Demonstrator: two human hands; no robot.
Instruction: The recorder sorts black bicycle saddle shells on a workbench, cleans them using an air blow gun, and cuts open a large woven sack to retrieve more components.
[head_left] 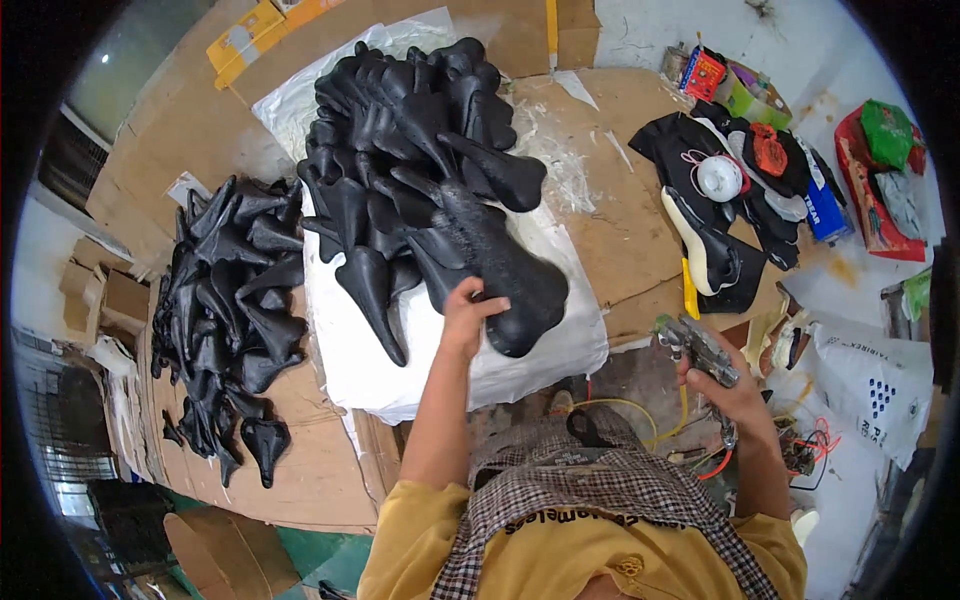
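My left hand [464, 318] is closed on the near edge of a black bicycle saddle [505, 265], its thumb lying over the edge. This saddle has a broad rounded end towards me and a narrow end pointing away. Behind and left of it is a heap of similar black saddles [400, 115] on white sheeting [375, 385]. My right hand [735, 390] grips a metal spray gun [705, 352], held to the right of the sheeting and apart from the saddles. The fingers round the gun's handle are partly hidden.
Another heap of black saddles [225, 290] lies on cardboard at the left. At the right are dark clothing [665, 150], a shoe [695, 240] and a white round object [720, 178]. A yellow hose [645, 408] crosses the floor near a white printed sack [870, 390].
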